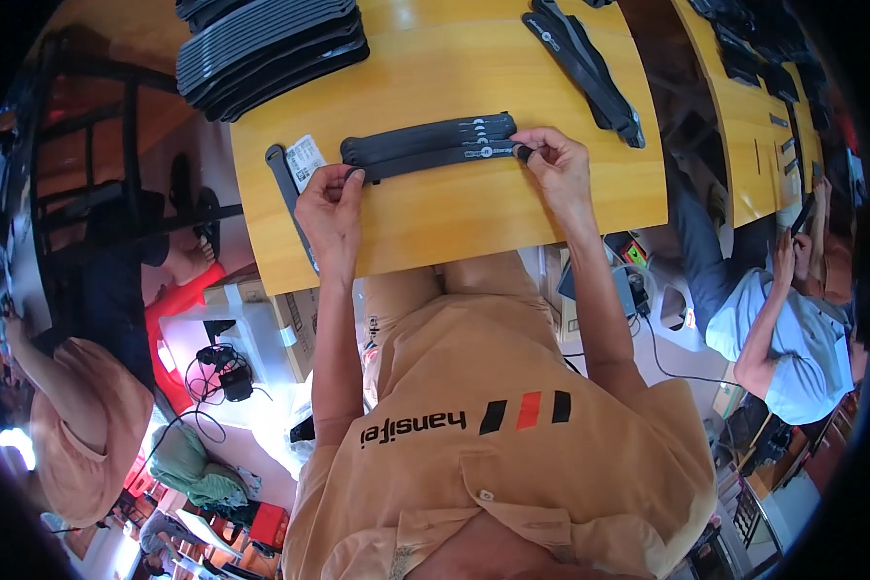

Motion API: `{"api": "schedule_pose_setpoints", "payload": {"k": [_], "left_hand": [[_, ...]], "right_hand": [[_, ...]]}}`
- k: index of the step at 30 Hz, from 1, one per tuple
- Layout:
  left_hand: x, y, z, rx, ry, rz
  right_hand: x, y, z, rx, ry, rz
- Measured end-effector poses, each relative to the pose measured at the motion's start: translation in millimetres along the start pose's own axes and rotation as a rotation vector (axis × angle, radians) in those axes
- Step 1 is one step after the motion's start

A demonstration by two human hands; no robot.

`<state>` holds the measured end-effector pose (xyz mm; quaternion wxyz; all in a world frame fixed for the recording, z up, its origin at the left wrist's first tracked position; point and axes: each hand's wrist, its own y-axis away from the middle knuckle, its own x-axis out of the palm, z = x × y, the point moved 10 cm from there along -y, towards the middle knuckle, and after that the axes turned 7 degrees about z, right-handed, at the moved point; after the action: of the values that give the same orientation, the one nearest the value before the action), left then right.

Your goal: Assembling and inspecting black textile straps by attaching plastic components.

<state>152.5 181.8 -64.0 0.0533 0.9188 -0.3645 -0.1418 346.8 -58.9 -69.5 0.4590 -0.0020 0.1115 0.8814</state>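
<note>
A small row of flat dark grey straps point(416, 135) lies on the yellow wooden table point(454, 220), overlapping side by side with white print near their right ends. My left hand point(331, 211) pinches the left end of the nearest strap point(420, 164) between thumb and fingers. At that strap's other end, my right hand point(561, 179) has its thumb and fingertips closed on the dark tip. To the left of my left hand lies a single dark strap point(286, 193), with a white printed label point(304, 159) beside it.
A tall pile of dark straps point(271, 53) stands at the table's back left. More straps point(585, 72) lie at the back right. Co-workers sit on both sides, one in a light blue shirt point(778, 333) at a second table point(744, 164). Cables point(203, 391) hang at lower left.
</note>
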Motion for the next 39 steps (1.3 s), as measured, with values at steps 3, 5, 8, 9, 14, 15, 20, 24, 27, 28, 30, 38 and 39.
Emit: {"api": "schedule_pose_setpoints", "payload": {"k": [3,5,8,9,14,15,20,24,27,28,30,38,39], "left_hand": [[0,-2,-3,-0.009,-0.044,-0.011],[0,-3,-2,-0.019,-0.063,-0.008],[-2,-6,2,-0.018,-0.074,-0.018],[-2,-6,3,-0.021,-0.069,-0.018],[0,-6,5,-0.063,-0.040,-0.028],[0,-6,7,-0.056,-0.026,-0.019],[0,-7,6,-0.052,-0.037,-0.026],[-2,-6,9,-0.069,-0.040,-0.034],[0,-7,10,-0.070,-0.032,-0.030],[0,-7,9,-0.067,-0.031,-0.031],[0,-6,8,-0.067,-0.034,-0.032],[-1,-6,7,-0.088,-0.055,-0.030],[-1,-6,7,-0.085,-0.061,-0.030]], "right_hand": [[-2,-2,2,-0.051,0.060,-0.008],[-1,-2,2,-0.048,0.069,-0.010],[-1,-3,-1,-0.056,0.029,-0.005],[-1,-3,-2,-0.054,0.031,-0.011],[-4,-3,0,-0.032,0.039,-0.045],[-3,-3,-1,-0.030,0.038,-0.046],[-5,-6,0,-0.073,-0.025,-0.061],[-2,-4,0,0.005,-0.102,-0.056],[-4,-3,2,0.024,-0.096,-0.076],[-4,-2,3,0.022,-0.102,-0.079],[-4,-1,3,0.019,-0.107,-0.085],[-5,-4,-1,0.050,-0.074,-0.108],[-5,-4,0,0.050,-0.073,-0.107]]}}
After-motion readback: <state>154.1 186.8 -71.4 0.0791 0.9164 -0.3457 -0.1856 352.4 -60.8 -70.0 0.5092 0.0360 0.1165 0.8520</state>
